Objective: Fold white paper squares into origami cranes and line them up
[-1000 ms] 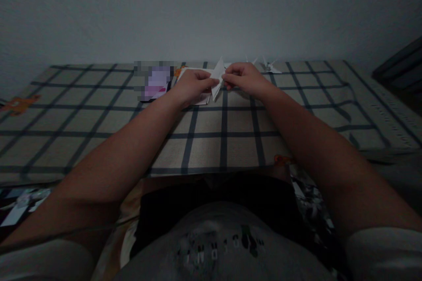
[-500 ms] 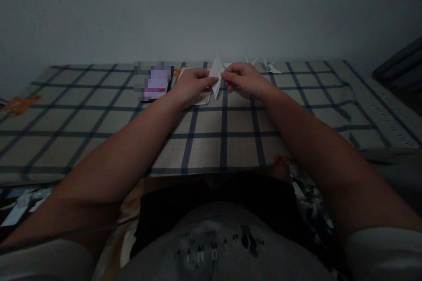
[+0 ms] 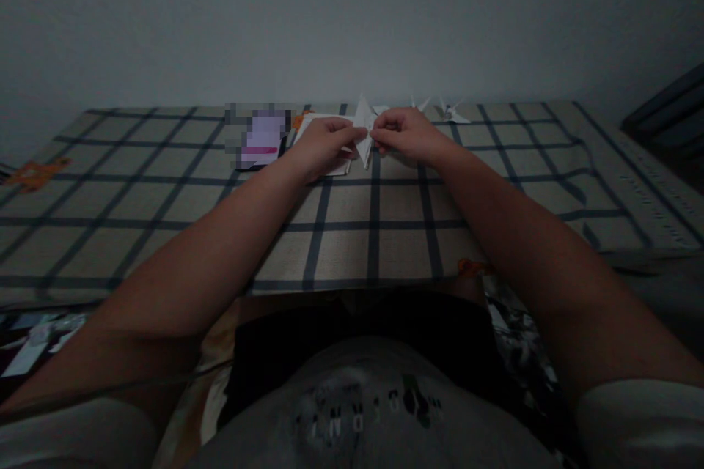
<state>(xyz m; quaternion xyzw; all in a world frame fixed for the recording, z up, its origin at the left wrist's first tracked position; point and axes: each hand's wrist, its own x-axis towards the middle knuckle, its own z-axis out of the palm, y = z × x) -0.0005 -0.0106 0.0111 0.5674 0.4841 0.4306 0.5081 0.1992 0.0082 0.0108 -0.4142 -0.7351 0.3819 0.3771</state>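
Observation:
A white folded paper [image 3: 362, 117], long and diamond-shaped with a pointed top, stands upright between my hands above the table. My left hand [image 3: 325, 144] pinches its left side, thumb lying across the front. At the opposite edge, my right hand [image 3: 404, 133] has thumb and forefinger closed on the paper, its other fingers curled in. Beneath my left hand lies a stack of white paper sheets [image 3: 339, 168], partly covered by the hand. Beyond my right hand sit white origami cranes, one [image 3: 454, 113] in plain sight and another [image 3: 421, 103] half hidden.
A phone [image 3: 264, 138] with a lit, blurred screen lies left of the paper stack. The checked tablecloth [image 3: 352, 249] covers the table, which meets a plain wall [image 3: 352, 22] at the back. A dark slatted object [image 3: 668, 106] stands at the far right.
The folded paper has tilted slightly, its lower tip shifting a little to the right. My right fingers have moved slightly lower along its edge. The phone and cranes stay put.

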